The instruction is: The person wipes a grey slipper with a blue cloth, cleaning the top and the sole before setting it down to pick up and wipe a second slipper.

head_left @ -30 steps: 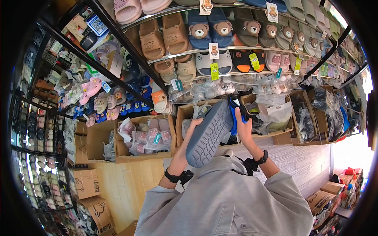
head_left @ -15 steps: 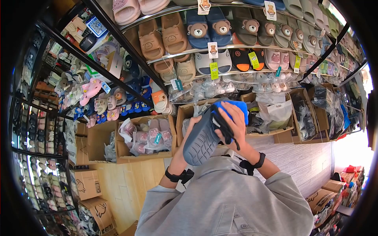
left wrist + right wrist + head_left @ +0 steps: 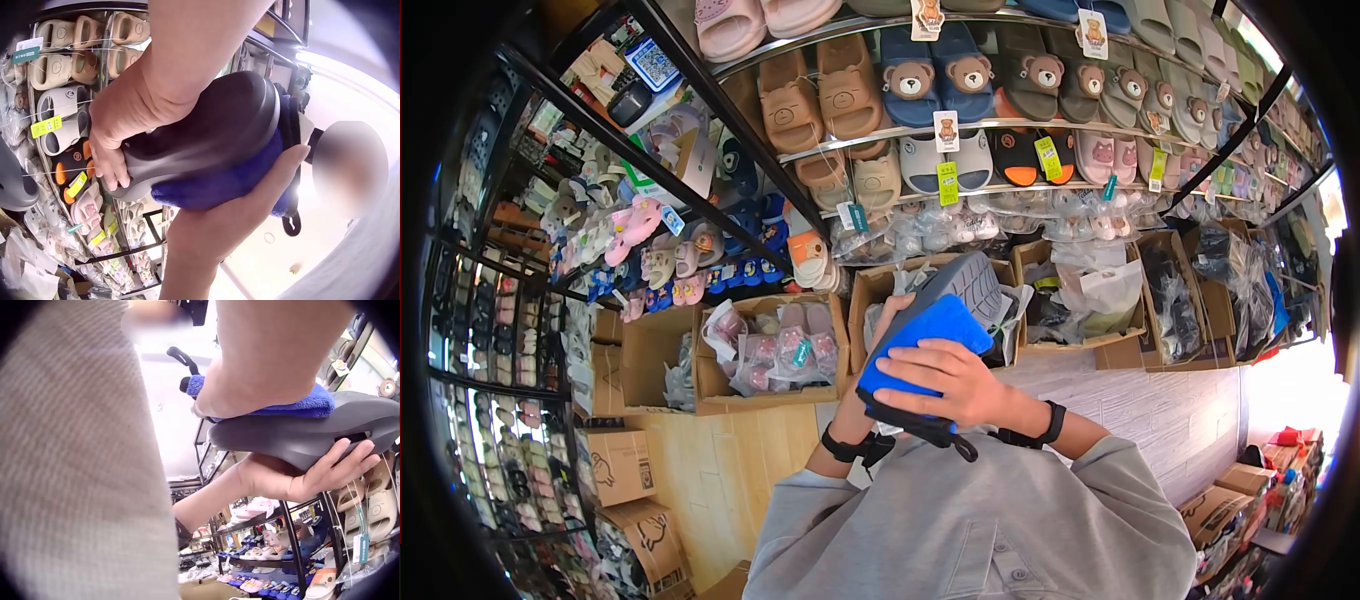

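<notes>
While the left hand [image 3: 122, 125] gripped the dark grey slipper [image 3: 972, 280] from behind, its fingers curled over the slipper's edge, the right hand [image 3: 945, 385] lay across a blue cloth [image 3: 920, 335] and pressed it flat against the shoe. The right hand's fingers were stretched out and spread on the cloth rather than closed round it. The slipper was held up in front of the person's chest, tilted, its ribbed sole end pointing up toward the shelving, and the cloth covered most of its lower half. A black strap [image 3: 965, 448] hung from the cloth's lower edge, just under the right wrist. Both wrists wore black bands, and the arms came out of grey sleeves [image 3: 1100, 490].

Behind the hands stood metal racks [image 3: 700, 85] packed with slippers, among them bear-faced pairs [image 3: 940, 80] in blue, brown and pink with yellow tags. Below the racks sat open cardboard boxes [image 3: 655, 345] – one held bagged pink slippers [image 3: 785, 350]. More boxes lined the wooden floor [image 3: 730, 460] to the left.
</notes>
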Available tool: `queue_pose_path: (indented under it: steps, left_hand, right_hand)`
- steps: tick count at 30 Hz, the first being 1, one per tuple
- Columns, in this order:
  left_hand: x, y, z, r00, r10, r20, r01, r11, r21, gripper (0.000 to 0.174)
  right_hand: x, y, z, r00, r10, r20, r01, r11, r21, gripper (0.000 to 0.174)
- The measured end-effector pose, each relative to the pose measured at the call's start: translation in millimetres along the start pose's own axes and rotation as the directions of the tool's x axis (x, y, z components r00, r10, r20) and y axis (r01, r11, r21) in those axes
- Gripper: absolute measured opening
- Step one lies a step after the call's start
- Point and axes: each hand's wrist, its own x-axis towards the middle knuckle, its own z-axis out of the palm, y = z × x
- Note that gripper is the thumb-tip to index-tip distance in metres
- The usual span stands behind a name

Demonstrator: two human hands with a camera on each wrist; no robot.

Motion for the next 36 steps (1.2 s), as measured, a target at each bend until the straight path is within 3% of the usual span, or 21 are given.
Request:
queue_pose_path:
  steps: [1, 3, 5, 7, 9, 12, 13, 15, 17, 20, 22, 24, 25, 26, 28, 29, 30, 32, 34, 36]
  left_hand:
    - [-11, 16, 29, 0.995, 0.076, -0.057, -0.071, 0.993, 0.089, 0.03]
    - [-20, 39, 56, 0.996, 0.063, -0.063, -0.06, 0.997, 0.058, 0.033]
    - [-11, 38, 42, 0.996, -0.085, 0.004, 0.085, 0.988, -0.128, 0.039]
    - [-3, 40, 44, 0.977, -0.208, 0.045, 0.213, 0.946, -0.243, 0.051]
    - [-8, 45, 53, 0.981, -0.186, 0.055, 0.194, 0.955, -0.226, 0.052]
    - [-6, 34, 45, 0.987, -0.139, -0.076, 0.118, 0.967, -0.226, 0.05]
    - [-5, 28, 46, 0.984, -0.054, -0.17, 0.028, 0.988, -0.153, 0.049]
    - [-7, 33, 50, 0.981, -0.029, -0.19, -0.012, 0.978, -0.209, 0.045]
    - [-16, 42, 52, 0.984, 0.017, -0.176, -0.027, 0.998, -0.059, 0.044]
    - [-18, 43, 54, 0.993, -0.005, -0.119, -0.011, 0.991, -0.133, 0.042]
    - [-15, 47, 47, 0.991, -0.1, -0.086, 0.073, 0.959, -0.273, 0.042]
    - [-24, 43, 52, 0.979, 0.155, -0.131, -0.156, 0.988, 0.001, 0.04]
    - [-22, 37, 44, 0.97, 0.211, -0.12, -0.206, 0.977, 0.054, 0.039]
    - [-20, 33, 39, 0.952, 0.293, -0.089, -0.278, 0.949, 0.148, 0.037]
    - [-18, 27, 33, 0.886, 0.464, 0.008, -0.436, 0.825, 0.359, 0.035]
    - [-18, 24, 30, 0.866, 0.495, 0.066, -0.475, 0.775, 0.417, 0.035]
    - [-17, 22, 27, 0.843, 0.524, 0.123, -0.515, 0.718, 0.468, 0.035]
    - [-16, 20, 20, 0.852, 0.487, 0.194, -0.52, 0.741, 0.424, 0.037]
    - [-11, 17, 18, 0.855, 0.455, 0.249, -0.514, 0.809, 0.285, 0.038]
    - [-10, 13, 20, 0.839, 0.473, 0.267, -0.541, 0.776, 0.325, 0.035]
  right_hand:
    - [-2, 1, 0, 1.0, -0.018, 0.016, 0.018, 1.0, -0.006, 0.054]
    - [-7, 6, 0, 0.998, -0.048, 0.037, 0.049, 0.999, -0.01, 0.057]
    - [-13, 16, -1, 0.996, -0.075, 0.049, 0.076, 0.997, -0.006, 0.055]
    - [-23, 22, 3, 1.0, 0.0, -0.011, 0.001, 0.998, 0.068, 0.052]
    - [-35, 29, 12, 0.993, 0.069, -0.097, -0.059, 0.993, 0.1, 0.048]
    - [-54, 41, 21, 0.98, 0.132, -0.149, -0.119, 0.988, 0.097, 0.061]
    - [-59, 46, 22, 0.977, 0.148, -0.155, -0.135, 0.987, 0.092, 0.066]
    - [-66, 56, 25, 0.965, 0.173, -0.196, -0.161, 0.984, 0.077, 0.065]
    - [-78, 71, 31, 0.961, 0.18, -0.212, -0.181, 0.983, 0.017, 0.067]
    - [-81, 78, 28, 0.912, 0.324, -0.251, -0.305, 0.945, 0.115, 0.064]
    - [-83, 85, 29, 0.861, 0.417, -0.29, -0.377, 0.907, 0.186, 0.063]
    - [-82, 89, 28, 0.784, 0.536, -0.313, -0.444, 0.837, 0.321, 0.061]
    - [-80, 91, 27, 0.755, 0.577, -0.31, -0.455, 0.803, 0.385, 0.057]
    - [-84, 91, 31, 0.663, 0.682, -0.309, -0.539, 0.721, 0.436, 0.054]
    - [-89, 92, 37, 0.385, 0.894, -0.23, -0.695, 0.445, 0.565, 0.054]
    - [-92, 97, 35, 0.203, 0.973, -0.111, -0.79, 0.23, 0.568, 0.055]
    - [-93, 106, 35, 0.182, 0.979, -0.091, -0.765, 0.199, 0.612, 0.054]
    - [-94, 115, 30, 0.102, 0.995, 0.015, -0.816, 0.075, 0.573, 0.052]
    - [-84, 113, 30, 0.253, 0.953, -0.166, -0.788, 0.302, 0.536, 0.05]
    - [-69, 107, 26, 0.423, 0.855, -0.3, -0.735, 0.518, 0.437, 0.049]
